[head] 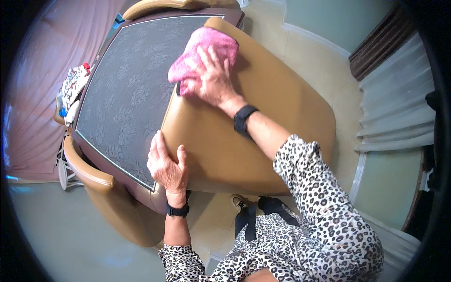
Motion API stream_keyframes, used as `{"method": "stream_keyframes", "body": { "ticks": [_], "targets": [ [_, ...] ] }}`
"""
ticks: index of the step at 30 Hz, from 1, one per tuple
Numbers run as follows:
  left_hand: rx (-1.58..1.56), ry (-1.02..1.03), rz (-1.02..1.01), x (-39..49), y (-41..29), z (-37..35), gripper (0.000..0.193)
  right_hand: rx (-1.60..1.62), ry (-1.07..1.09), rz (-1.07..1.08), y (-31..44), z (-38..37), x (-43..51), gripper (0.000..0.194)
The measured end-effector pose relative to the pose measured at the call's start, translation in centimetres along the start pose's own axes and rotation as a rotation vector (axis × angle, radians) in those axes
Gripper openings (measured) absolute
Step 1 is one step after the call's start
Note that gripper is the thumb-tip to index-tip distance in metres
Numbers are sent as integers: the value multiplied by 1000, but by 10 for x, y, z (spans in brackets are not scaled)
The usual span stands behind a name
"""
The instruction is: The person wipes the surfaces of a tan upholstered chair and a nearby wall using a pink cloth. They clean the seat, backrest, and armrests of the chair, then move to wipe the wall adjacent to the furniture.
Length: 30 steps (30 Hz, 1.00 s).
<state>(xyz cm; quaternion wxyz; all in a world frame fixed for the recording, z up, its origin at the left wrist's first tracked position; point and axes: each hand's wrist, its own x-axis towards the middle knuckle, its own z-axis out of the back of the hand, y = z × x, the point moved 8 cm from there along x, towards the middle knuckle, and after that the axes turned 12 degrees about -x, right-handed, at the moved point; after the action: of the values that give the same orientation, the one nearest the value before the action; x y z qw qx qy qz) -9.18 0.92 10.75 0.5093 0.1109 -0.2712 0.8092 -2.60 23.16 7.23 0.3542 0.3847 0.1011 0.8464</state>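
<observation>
A pink cloth point(211, 42) with a dark edge lies bunched over the top edge of a tan leather-look chair back point(267, 105). My right hand point(213, 81) presses it there, fingers spread across the fabric and thumb near the cloth's lower corner. Lower down, my left hand point(169, 167) holds the near top corner of the same chair back. Its fingers reach over the edge, and its thumb points up along the tan surface. Both wrists wear black bands.
Beyond the chair back stands a table with a dark leaf-patterned top point(123, 91). Another tan chair point(109, 197) is at its left, and one more chair back point(158, 8) at the far side. Crumpled cloths point(72, 88) sit by the far-left edge. White curtains point(394, 102) hang at right.
</observation>
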Motion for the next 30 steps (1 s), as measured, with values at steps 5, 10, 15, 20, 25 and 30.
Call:
{"method": "stream_keyframes", "body": {
  "ticks": [5, 10, 15, 20, 25, 30],
  "targets": [
    [7, 41, 83, -41, 17, 45, 62, 92, 168, -206, -43, -30, -8, 70],
    [15, -46, 102, -63, 31, 80, 60, -62, 318, -232, -64, -41, -20, 73],
    [22, -60, 122, -54, 48, 83, 59, -149, 432, -320, -98, -44, -56, 67],
    [51, -54, 106, -23, 50, 71, 58, -267, 524, -433, -148, -22, -120, 66],
    [91, -30, 106, -9, 34, 54, 58, -305, 537, -464, -141, 17, -195, 62],
    [128, -2, 145, -1, 21, 35, 60, -166, 532, -273, -15, 52, -250, 66]
  ]
}}
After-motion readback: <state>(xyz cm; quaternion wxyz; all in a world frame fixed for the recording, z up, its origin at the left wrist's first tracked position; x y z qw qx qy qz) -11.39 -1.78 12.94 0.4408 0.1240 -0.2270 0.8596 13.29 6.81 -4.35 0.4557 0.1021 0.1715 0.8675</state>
